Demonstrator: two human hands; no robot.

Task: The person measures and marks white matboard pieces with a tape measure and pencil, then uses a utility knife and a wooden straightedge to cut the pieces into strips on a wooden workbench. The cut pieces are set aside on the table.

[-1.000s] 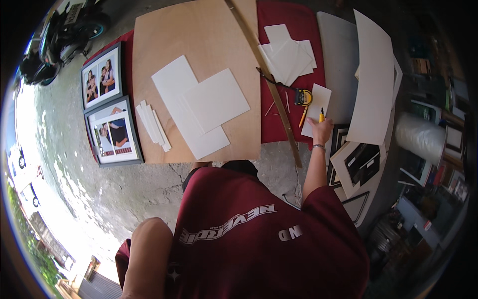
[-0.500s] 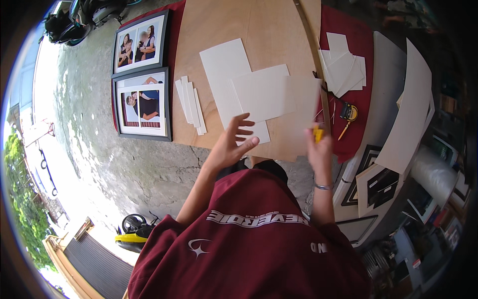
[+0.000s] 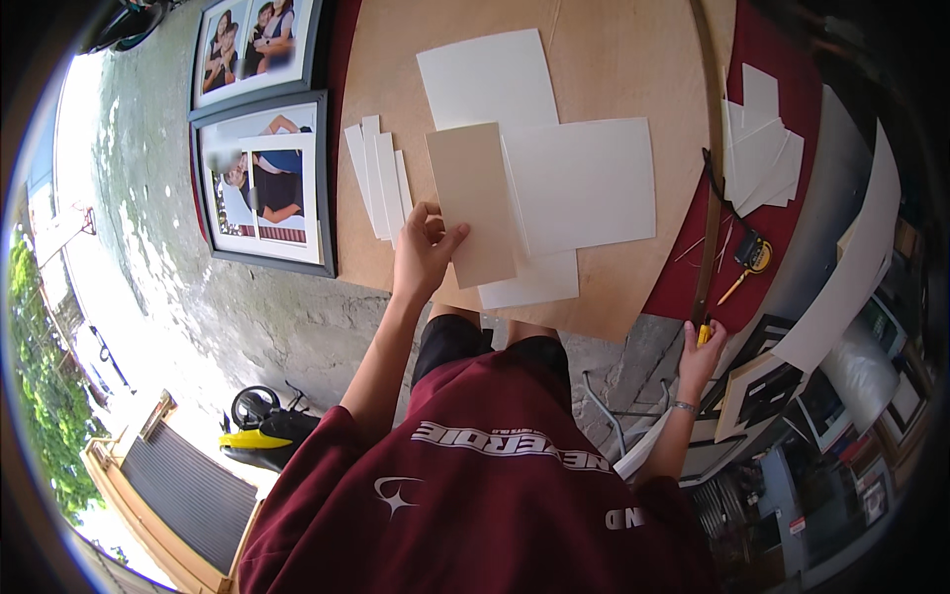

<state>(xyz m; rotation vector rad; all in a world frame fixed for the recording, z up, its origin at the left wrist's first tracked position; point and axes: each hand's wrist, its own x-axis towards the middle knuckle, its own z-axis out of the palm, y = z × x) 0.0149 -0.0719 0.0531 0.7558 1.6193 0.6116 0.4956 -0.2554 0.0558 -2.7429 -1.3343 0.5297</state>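
My left hand (image 3: 424, 255) pinches a narrow beige card (image 3: 473, 188) by its left edge, above the near part of the plywood board. Under and around it lie white cards: one at the far side (image 3: 490, 79), one to the right (image 3: 584, 183), and one partly covered at the near edge (image 3: 539, 280). At the far right, beyond the board's near corner, my right hand (image 3: 697, 364) is closed round a yellow utility knife (image 3: 704, 334). Its blade is too small to make out. Several narrow white strips (image 3: 381, 183) lie left of the beige card.
Two framed photo displays (image 3: 262, 188) lie along the left side. A long straightedge (image 3: 709, 168) runs along the plywood board's (image 3: 633, 59) right side. On the red cloth beyond are a tape measure (image 3: 754, 252), an orange pencil (image 3: 732, 287) and a pile of white cards (image 3: 764, 148).
My left hand, empty and spread before, now holds the beige card. My right hand has moved right with the knife, away from a blurred pale sheet beside it. The view has shifted too.
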